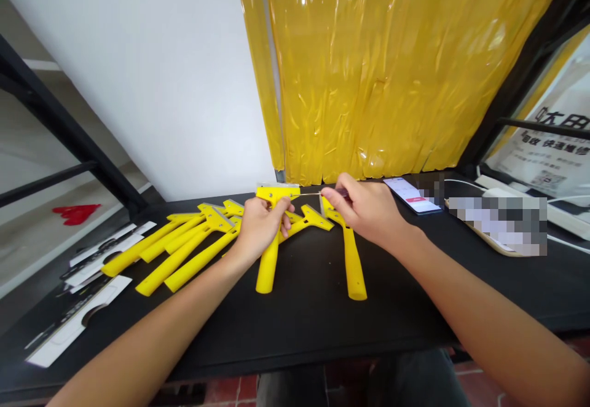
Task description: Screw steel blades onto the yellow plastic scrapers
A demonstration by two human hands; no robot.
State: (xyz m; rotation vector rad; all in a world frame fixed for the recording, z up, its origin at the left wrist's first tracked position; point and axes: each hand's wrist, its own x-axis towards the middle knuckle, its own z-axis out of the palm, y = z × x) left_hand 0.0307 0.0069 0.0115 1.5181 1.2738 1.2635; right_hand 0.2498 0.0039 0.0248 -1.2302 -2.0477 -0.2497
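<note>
My left hand [255,225] is closed around a yellow scraper [266,272] near its wide head, with the handle pointing toward me. In my right hand [373,207] is a screwdriver [305,194]; its thin shaft reaches left to the side of the scraper's head, and my fingers mostly hide its handle. Whether the tip sits in a screw is too small to tell. Below my right hand lies another yellow scraper [354,265], its head partly covered. Between the hands rests one more scraper [316,217]. Several yellow scrapers [184,244] lie fanned out left of my left hand.
White and black card sleeves [80,321] lie at the table's left. A lit phone [412,195], a second phone-like device [498,229], cables and a white power strip [565,210] are on the right. Behind the black table [304,333] hangs a yellow plastic curtain [369,87].
</note>
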